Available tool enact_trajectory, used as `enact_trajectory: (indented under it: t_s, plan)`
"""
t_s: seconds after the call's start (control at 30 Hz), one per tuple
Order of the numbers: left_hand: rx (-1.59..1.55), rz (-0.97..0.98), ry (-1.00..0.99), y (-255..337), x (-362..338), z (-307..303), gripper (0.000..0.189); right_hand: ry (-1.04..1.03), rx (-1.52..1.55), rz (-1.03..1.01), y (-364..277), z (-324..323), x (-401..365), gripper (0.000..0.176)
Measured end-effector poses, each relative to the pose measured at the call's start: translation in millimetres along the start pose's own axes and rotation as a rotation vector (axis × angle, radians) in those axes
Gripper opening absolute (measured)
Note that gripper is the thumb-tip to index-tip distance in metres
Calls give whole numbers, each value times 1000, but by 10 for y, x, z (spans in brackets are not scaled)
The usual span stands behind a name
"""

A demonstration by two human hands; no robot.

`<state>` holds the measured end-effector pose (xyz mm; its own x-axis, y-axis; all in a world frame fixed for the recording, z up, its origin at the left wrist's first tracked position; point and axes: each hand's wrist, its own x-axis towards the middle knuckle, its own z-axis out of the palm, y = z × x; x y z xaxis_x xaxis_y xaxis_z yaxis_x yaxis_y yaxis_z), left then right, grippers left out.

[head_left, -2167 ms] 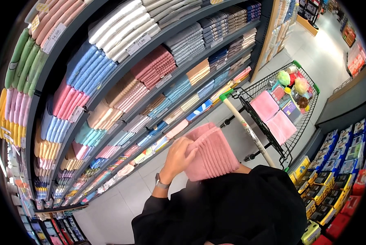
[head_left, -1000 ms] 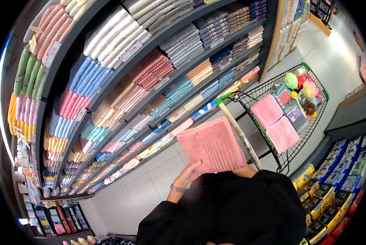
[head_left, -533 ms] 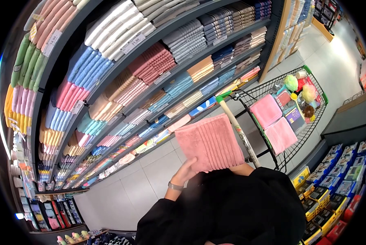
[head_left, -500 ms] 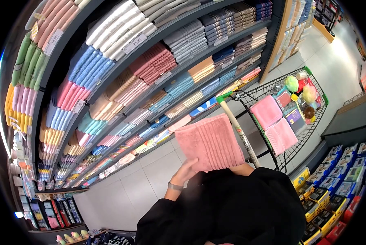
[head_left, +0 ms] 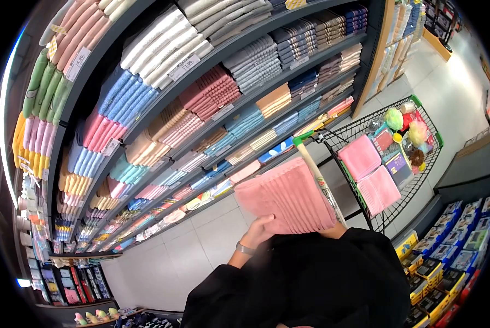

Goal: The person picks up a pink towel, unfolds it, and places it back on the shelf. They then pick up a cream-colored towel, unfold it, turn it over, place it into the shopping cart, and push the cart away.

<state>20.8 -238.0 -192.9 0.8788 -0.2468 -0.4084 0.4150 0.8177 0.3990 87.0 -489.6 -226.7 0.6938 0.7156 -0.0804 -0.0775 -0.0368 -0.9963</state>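
Note:
A folded pink towel (head_left: 286, 197) with ribbed stripes is held in front of my body. My left hand (head_left: 260, 229) grips its near left corner, the thumb lying on top and the other fingers hidden beneath. At the near right edge my right hand (head_left: 332, 230) supports the towel from below; its fingers are hidden under the cloth. Just beyond the towel is the shopping cart's handle (head_left: 324, 186). Inside the cart (head_left: 360, 202) lie two folded light pink towels, one of them a ribbed towel (head_left: 379, 190), beside several colourful small items.
Long shelves (head_left: 212, 158) of folded towels in many colours, with price tags, run along the left. Boxed goods (head_left: 447, 246) in blue and yellow packs stand at the lower right. Pale tiled floor (head_left: 184, 246) lies between. Another display (head_left: 78, 284) is at the lower left.
The towel has shifted slightly right and tilted in my hands, its far edge now looking more rounded. Shelves and cart sit a little lower and further right in view.

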Motion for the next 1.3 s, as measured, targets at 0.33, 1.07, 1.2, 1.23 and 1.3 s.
enact_trajectory:
  t_s: [0.33,1.07,1.2,1.23,1.3]
  plan:
    - [244,84,197,488,-24,187,62,357,1198,402,-305,-38,936,47]
    - [584,442,295,3576,1019,222,50,206,588,17,-1808,-16,3736,58]
    - [595,585,231,3979,1230,207,49,169,643,87,-1906,-32,4303,59]
    - [558,608,206,4061,1262,239,50,177,641,89,-1915,-44,4458,59]
    - [542,632,184,4263,1392,54,52,149,516,-25,-1859,-100,4815,55]
